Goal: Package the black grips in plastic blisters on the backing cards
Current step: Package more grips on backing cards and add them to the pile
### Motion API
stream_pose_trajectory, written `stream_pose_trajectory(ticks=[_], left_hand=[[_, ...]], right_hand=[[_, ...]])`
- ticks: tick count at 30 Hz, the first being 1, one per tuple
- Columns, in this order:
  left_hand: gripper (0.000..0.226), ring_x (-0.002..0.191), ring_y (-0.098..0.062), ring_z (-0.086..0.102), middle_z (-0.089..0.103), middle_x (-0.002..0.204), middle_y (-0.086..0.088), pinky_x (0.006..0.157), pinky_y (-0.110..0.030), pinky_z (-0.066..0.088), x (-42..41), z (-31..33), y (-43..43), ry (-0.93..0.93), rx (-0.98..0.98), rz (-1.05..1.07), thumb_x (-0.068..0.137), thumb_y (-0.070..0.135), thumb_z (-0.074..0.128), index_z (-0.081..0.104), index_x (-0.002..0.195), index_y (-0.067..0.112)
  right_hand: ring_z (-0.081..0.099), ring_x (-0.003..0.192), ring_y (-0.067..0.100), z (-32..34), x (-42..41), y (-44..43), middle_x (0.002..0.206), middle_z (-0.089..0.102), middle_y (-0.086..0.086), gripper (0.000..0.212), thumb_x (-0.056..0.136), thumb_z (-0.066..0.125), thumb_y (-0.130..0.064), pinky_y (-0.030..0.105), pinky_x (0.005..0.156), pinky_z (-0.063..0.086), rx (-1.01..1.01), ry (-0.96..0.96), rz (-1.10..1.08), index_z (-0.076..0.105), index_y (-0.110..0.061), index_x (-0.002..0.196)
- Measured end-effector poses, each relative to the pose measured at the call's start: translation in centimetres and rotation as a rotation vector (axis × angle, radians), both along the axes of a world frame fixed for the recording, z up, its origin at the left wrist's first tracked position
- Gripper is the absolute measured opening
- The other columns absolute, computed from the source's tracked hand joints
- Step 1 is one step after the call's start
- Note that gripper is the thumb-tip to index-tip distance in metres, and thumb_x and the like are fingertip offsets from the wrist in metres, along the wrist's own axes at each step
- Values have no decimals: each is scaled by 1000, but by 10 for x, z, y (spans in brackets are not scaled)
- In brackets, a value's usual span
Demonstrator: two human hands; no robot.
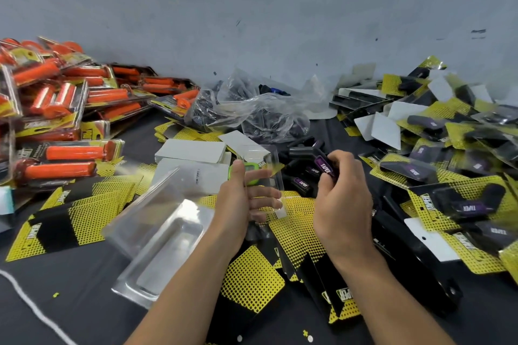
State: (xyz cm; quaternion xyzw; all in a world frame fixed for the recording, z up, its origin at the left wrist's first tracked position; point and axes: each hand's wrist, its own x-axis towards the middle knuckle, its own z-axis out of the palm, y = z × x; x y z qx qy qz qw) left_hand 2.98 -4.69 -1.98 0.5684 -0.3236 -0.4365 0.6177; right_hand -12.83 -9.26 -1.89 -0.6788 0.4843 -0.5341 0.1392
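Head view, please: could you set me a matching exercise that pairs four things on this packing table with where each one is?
Things:
1. orange grip packs
2. clear blister
3. black grip
4. crumpled plastic bag

Places:
A. held by the right hand
B. piled at the far left
C. by the wall, centre
D. held by the left hand

Pairs: 1-B, 2-D, 3-A, 4-C.
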Motion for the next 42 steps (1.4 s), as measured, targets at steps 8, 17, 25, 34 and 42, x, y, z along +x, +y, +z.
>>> stream_pose_trajectory(ticks=[8, 17, 25, 34, 42], left_hand=[[67, 69, -27, 75, 78, 88, -18, 42, -23, 44, -3, 0, 2, -19, 13, -8, 107, 64, 26, 72, 114, 17], [75, 64, -20, 73, 78, 81, -13, 43, -19, 46, -4, -6, -2, 27, 29, 20, 105, 68, 21, 77, 104, 17], [62, 76, -24, 77, 79, 93, -10, 58, -36, 61, -3, -2, 2, 223, 1, -13, 105, 63, 35, 81, 102, 22], [63, 103, -29, 73, 75, 113, -13, 79, -36, 62, -8, 3, 12, 350, -54, -251, 102, 61, 39, 79, 116, 14], [72, 82, -27, 67, 71, 95, -19, 65, -30, 55, -8, 6, 14, 347, -94, -215, 102, 66, 34, 75, 123, 11]], right_hand=[[63, 103, -4, 6, 0, 20, 108, 66, -23, 34, 91, 70, 0, 19, 90, 53, 11, -76, 302, 74, -25, 113], [58, 102, -9, 17, 2, 35, 106, 61, -17, 34, 78, 81, 4, 11, 93, 49, -321, 11, 275, 76, -17, 105], [65, 104, 5, 4, 17, 43, 113, 71, -7, 39, 70, 86, 9, 9, 97, 46, -256, 143, 385, 80, -16, 99], [65, 102, 3, 4, 11, 39, 106, 73, -9, 32, 72, 88, 2, 6, 99, 41, -254, 111, 342, 80, -17, 97], [39, 141, 7, 6, 5, 31, 148, 53, -8, 58, 84, 82, -20, -2, 111, 10, -58, 180, 294, 64, -26, 138]])
